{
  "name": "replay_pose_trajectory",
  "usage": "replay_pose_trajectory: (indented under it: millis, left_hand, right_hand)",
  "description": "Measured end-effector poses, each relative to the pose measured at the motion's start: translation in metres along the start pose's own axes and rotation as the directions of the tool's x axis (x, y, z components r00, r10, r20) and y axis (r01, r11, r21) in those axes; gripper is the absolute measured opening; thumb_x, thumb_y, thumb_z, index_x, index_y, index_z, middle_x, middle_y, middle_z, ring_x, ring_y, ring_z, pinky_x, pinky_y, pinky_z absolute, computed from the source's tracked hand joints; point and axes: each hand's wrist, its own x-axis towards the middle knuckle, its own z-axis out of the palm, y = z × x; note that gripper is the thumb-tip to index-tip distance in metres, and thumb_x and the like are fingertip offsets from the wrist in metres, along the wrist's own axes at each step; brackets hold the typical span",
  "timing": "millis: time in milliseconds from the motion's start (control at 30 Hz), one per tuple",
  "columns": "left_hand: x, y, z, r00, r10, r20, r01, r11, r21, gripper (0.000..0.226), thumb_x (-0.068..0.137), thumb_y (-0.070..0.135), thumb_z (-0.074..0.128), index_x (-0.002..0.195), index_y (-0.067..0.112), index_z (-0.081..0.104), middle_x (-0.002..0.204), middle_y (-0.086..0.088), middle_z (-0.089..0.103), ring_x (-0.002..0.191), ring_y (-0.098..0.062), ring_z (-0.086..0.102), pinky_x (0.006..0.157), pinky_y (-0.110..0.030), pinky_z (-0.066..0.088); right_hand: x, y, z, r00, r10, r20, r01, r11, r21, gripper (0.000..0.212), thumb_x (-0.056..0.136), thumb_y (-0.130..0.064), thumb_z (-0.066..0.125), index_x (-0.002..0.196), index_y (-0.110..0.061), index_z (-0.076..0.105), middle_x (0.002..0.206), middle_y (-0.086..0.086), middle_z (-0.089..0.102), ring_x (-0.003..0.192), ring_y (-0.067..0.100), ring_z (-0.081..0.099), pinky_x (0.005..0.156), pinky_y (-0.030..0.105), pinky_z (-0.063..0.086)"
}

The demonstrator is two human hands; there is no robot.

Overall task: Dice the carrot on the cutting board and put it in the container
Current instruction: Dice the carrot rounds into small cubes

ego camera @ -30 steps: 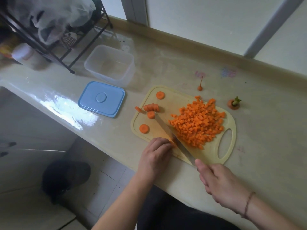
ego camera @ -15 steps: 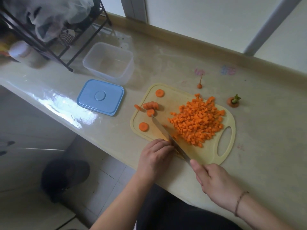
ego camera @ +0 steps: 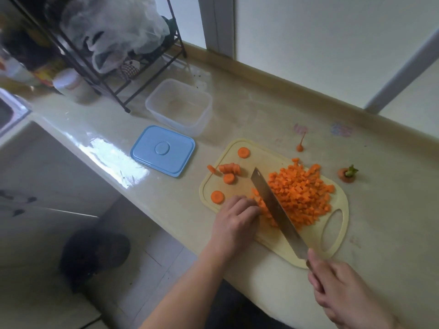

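Note:
A pale yellow cutting board (ego camera: 333, 236) lies on the counter with a heap of diced carrot (ego camera: 301, 193) on its right half. Several carrot rounds (ego camera: 229, 170) sit at its left end. My right hand (ego camera: 342, 288) grips the handle of a knife (ego camera: 273, 205), whose blade lies tilted across the board against the left side of the heap. My left hand (ego camera: 235, 219), fingers curled, rests on the board's near edge over some carrot pieces beside the blade. The clear plastic container (ego camera: 180, 105) stands empty behind the board to the left.
A blue lid (ego camera: 162, 150) lies left of the board. The carrot top (ego camera: 348, 174) and thin root tip (ego camera: 300, 146) sit on the counter beyond the board. A black wire rack (ego camera: 114, 67) with bags and a white jar (ego camera: 71, 85) occupies the back left. The counter edge runs just below my hands.
The knife blade has tipped so its flat side shows and has shifted right against the diced heap. My left hand stays at the board's near edge. The camera has moved closer.

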Motion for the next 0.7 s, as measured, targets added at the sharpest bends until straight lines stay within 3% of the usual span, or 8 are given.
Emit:
replay_pose_trajectory:
  millis: [100, 167, 300, 467, 533, 633, 700]
  left_hand:
    - [-0.004, -0.023, -0.022, 0.975, -0.175, -0.134, 0.198, 0.964, 0.181, 0.018, 0.077, 0.008, 0.078, 0.095, 0.007, 0.076, 0.105, -0.011, 0.07, 0.098, -0.028, 0.06, 0.088, -0.039, 0.05]
    - [-0.01, -0.04, -0.035, 0.943, -0.303, -0.138, 0.327, 0.922, 0.206, 0.02, 0.079, 0.015, 0.077, 0.099, 0.01, 0.075, 0.104, -0.009, 0.068, 0.097, -0.029, 0.058, 0.087, -0.042, 0.05]
    - [-0.019, -0.048, -0.044, 0.964, -0.264, -0.037, 0.266, 0.943, 0.201, 0.015, 0.089, 0.023, 0.071, 0.1, 0.013, 0.073, 0.099, -0.006, 0.068, 0.092, -0.029, 0.059, 0.08, -0.045, 0.049]
    - [-0.02, -0.041, -0.042, 0.957, -0.284, -0.06, 0.29, 0.938, 0.188, 0.021, 0.09, 0.03, 0.065, 0.095, 0.012, 0.075, 0.096, -0.003, 0.069, 0.092, -0.029, 0.06, 0.08, -0.046, 0.047]
    - [-0.018, -0.031, -0.037, 0.972, -0.231, -0.031, 0.233, 0.962, 0.145, 0.019, 0.09, 0.03, 0.067, 0.092, 0.012, 0.075, 0.095, -0.001, 0.07, 0.094, -0.026, 0.061, 0.081, -0.045, 0.048]
    - [-0.018, -0.01, -0.021, 0.992, -0.101, 0.07, 0.096, 0.993, 0.066, 0.017, 0.093, 0.029, 0.069, 0.094, 0.013, 0.076, 0.1, 0.0, 0.07, 0.098, -0.023, 0.063, 0.083, -0.044, 0.05]
    - [-0.02, -0.001, -0.012, 0.992, -0.081, 0.099, 0.079, 0.997, 0.024, 0.015, 0.094, 0.026, 0.07, 0.098, 0.013, 0.075, 0.106, -0.003, 0.068, 0.102, -0.022, 0.061, 0.086, -0.041, 0.05]
  right_hand:
    - [0.0, 0.001, -0.001, 1.0, -0.007, 0.023, 0.008, 0.999, -0.05, 0.06, 0.065, -0.074, 0.038, 0.058, -0.015, 0.043, 0.045, 0.003, 0.037, 0.035, 0.012, 0.031, 0.037, 0.019, 0.025]
    - [0.0, -0.001, 0.002, 0.999, -0.001, 0.048, 0.004, 0.998, -0.067, 0.058, 0.065, -0.074, 0.038, 0.056, -0.016, 0.043, 0.044, 0.001, 0.039, 0.035, 0.011, 0.033, 0.037, 0.018, 0.027]
    - [0.004, -0.003, 0.013, 0.992, 0.014, 0.125, -0.006, 0.998, -0.068, 0.057, 0.076, -0.07, 0.038, 0.056, -0.016, 0.043, 0.042, -0.001, 0.038, 0.035, 0.011, 0.032, 0.037, 0.018, 0.026]
    - [0.012, 0.0, 0.01, 0.983, 0.109, 0.144, -0.116, 0.993, 0.038, 0.055, 0.087, -0.062, 0.041, 0.062, -0.013, 0.042, 0.046, 0.003, 0.031, 0.036, 0.013, 0.023, 0.039, 0.016, 0.019]
    - [0.012, -0.001, 0.006, 0.983, 0.132, 0.13, -0.14, 0.989, 0.054, 0.055, 0.088, -0.062, 0.04, 0.063, -0.013, 0.042, 0.048, 0.005, 0.032, 0.035, 0.012, 0.023, 0.039, 0.014, 0.018]
    - [0.012, 0.002, 0.005, 0.997, 0.054, 0.06, -0.051, 0.997, -0.05, 0.055, 0.092, -0.058, 0.04, 0.058, -0.014, 0.042, 0.043, 0.001, 0.037, 0.032, 0.012, 0.029, 0.035, 0.018, 0.022]
    - [0.01, 0.003, 0.007, 0.999, -0.043, 0.008, 0.044, 0.984, -0.174, 0.055, 0.093, -0.056, 0.04, 0.056, -0.016, 0.043, 0.039, -0.003, 0.04, 0.031, 0.004, 0.033, 0.039, 0.014, 0.026]
